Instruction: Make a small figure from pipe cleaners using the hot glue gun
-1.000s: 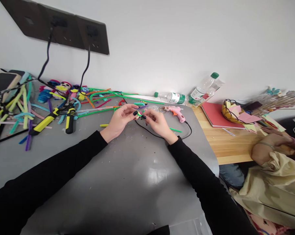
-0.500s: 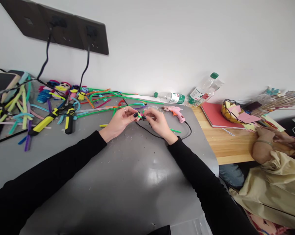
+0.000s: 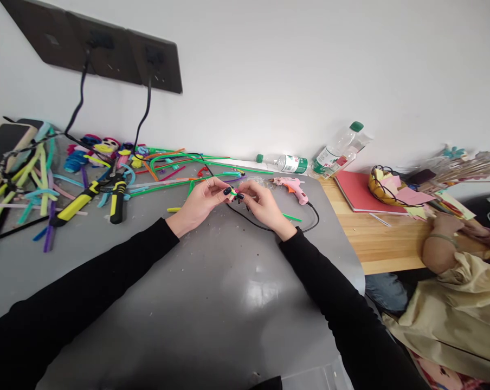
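Observation:
Between my fingertips is a small multicoloured craft piece with green, white and pink in it; most of it is hidden by the fingers. My left hand pinches it from the left, thumb and forefinger closed. From the other side my right hand grips it, also with closed fingertips. Both hands are held over the grey table mat. Just behind my right hand lies a pink glue gun, its black cord running under my hands. A short green pipe cleaner is beside my right wrist.
Yellow-black pliers, loose pipe cleaners and small fuzzy figures crowd the left. Bottles are by the wall. To the right, a red folder and yellow basket sit on a wooden table, near another person's arm.
My fingers have turned the small piece slightly, and more pink shows on it now. Both hands stay in nearly the same place. The view has shifted a little.

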`<state>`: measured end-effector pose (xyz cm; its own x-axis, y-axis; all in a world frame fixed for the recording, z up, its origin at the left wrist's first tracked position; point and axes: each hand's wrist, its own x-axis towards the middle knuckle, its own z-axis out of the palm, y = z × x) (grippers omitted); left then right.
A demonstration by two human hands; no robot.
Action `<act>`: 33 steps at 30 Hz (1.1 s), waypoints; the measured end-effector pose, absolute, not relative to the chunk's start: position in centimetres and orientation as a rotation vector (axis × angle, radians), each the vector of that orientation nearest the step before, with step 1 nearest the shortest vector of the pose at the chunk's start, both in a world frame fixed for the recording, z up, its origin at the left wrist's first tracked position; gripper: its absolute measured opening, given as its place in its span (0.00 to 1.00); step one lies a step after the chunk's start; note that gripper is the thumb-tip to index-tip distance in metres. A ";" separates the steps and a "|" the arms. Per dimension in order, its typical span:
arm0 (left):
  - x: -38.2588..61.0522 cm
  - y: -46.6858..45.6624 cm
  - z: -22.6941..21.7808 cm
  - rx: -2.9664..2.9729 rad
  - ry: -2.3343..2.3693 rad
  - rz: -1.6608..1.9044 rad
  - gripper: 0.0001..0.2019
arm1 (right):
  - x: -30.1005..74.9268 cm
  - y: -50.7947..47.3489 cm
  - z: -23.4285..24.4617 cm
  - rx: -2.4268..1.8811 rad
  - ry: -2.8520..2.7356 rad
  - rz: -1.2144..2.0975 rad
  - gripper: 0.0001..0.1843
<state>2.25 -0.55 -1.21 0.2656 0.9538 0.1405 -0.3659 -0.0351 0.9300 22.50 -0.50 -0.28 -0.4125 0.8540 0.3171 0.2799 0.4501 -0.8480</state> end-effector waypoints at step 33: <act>2.0 -0.8 -1.9 1.498 0.988 1.265 0.30 | 22.3 -0.4 -1.1 -0.950 -2.054 0.671 0.07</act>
